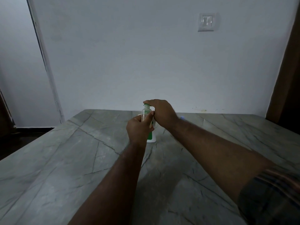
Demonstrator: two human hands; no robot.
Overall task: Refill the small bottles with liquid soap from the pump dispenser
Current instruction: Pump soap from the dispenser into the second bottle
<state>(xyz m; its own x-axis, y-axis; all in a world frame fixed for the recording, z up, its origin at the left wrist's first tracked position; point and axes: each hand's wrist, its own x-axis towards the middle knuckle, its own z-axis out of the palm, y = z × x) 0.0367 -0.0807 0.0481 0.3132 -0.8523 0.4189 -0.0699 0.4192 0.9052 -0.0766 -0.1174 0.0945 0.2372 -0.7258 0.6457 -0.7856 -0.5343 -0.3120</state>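
Plastic bottle, clear and cylindrical, gripped by left hand.

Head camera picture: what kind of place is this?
Probably a room in a home, maybe a kitchen or dining corner, though it is hard to be sure. There is a grey stone table, a plain wall with a light switch, and a soap dispenser standing on the table.

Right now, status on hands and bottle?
Left hand grips small clear plastic bottle, raised. Right hand presses top of white-and-green pump dispenser. Nothing in the way.
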